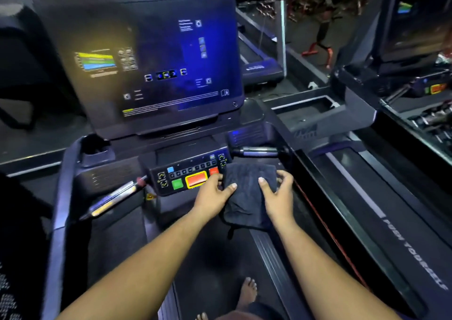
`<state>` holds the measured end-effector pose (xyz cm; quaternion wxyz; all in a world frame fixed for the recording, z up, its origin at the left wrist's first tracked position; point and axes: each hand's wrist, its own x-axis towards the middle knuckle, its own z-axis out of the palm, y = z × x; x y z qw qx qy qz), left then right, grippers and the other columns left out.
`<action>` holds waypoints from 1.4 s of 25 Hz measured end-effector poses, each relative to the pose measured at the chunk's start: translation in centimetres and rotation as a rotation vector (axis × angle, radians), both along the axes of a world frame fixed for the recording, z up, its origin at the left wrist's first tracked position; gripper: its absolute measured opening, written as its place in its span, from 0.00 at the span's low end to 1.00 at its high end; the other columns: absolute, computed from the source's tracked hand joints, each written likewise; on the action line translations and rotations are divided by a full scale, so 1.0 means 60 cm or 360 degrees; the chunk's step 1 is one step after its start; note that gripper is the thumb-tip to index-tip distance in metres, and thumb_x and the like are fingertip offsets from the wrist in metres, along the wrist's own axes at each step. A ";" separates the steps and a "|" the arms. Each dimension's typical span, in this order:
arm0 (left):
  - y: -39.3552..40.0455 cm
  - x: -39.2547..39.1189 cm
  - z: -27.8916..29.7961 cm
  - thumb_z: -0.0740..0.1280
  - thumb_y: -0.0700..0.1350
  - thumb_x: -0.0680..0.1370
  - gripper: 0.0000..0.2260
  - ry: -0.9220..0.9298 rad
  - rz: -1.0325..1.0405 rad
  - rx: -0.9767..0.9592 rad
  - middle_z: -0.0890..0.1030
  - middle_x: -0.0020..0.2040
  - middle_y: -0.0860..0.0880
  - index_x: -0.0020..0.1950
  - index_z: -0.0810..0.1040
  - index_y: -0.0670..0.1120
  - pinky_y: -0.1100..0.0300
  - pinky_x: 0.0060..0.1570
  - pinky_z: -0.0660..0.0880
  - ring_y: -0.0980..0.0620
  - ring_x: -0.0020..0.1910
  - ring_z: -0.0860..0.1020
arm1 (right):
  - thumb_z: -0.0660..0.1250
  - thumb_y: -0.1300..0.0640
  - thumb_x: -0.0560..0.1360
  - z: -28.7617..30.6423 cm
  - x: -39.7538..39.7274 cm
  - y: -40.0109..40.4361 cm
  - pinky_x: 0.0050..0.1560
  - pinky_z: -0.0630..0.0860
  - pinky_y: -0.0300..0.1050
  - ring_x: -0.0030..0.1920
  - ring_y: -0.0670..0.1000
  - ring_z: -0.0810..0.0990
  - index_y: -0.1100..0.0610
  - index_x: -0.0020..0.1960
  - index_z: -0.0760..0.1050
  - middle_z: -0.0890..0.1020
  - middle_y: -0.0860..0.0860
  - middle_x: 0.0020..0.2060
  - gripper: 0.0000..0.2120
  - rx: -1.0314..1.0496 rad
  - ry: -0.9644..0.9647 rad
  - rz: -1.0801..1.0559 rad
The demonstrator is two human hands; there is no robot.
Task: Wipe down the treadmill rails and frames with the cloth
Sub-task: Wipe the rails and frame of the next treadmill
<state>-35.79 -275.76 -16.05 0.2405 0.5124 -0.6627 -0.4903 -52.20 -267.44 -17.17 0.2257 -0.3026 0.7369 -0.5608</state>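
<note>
Two hands, left hand (215,192) and right hand (276,190), pinch a folded dark cloth (247,195) just before the treadmill's control panel (188,175). Wiping seems about to begin; next, press it onto the right rail (342,212).

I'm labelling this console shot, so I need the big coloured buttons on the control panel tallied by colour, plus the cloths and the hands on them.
Green button: 1
Orange button with yellow rim: 1
Red button, partly behind the cloth: 1
Blue button: 1
Dark cloth: 1
Hands holding it, left hand and right hand: 2
Total: 7
</note>
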 end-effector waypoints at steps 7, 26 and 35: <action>-0.110 -0.139 0.020 0.73 0.53 0.75 0.14 -0.0387 -0.0059 -0.0359 0.80 0.40 0.51 0.54 0.75 0.47 0.55 0.41 0.72 0.48 0.42 0.79 | 0.71 0.56 0.76 -0.015 -0.125 -0.117 0.45 0.66 0.37 0.48 0.47 0.71 0.62 0.60 0.67 0.69 0.56 0.62 0.19 0.0083 0.0416 -0.0039; -0.330 -0.158 -0.055 0.44 0.61 0.73 0.39 -0.1402 -0.1258 -0.1047 0.51 0.82 0.45 0.81 0.54 0.45 0.43 0.78 0.41 0.49 0.81 0.45 | 0.52 0.38 0.81 -0.141 -0.150 -0.305 0.68 0.67 0.60 0.57 0.57 0.80 0.52 0.57 0.80 0.83 0.52 0.53 0.24 0.0655 0.1611 0.0538; -0.335 -0.164 -0.064 0.47 0.64 0.73 0.42 -0.1255 -0.1291 -0.0989 0.48 0.82 0.44 0.81 0.47 0.41 0.46 0.78 0.39 0.48 0.81 0.43 | 0.54 0.37 0.79 -0.124 -0.185 -0.323 0.53 0.72 0.54 0.48 0.57 0.82 0.53 0.48 0.80 0.83 0.52 0.43 0.24 0.0653 0.1599 0.0620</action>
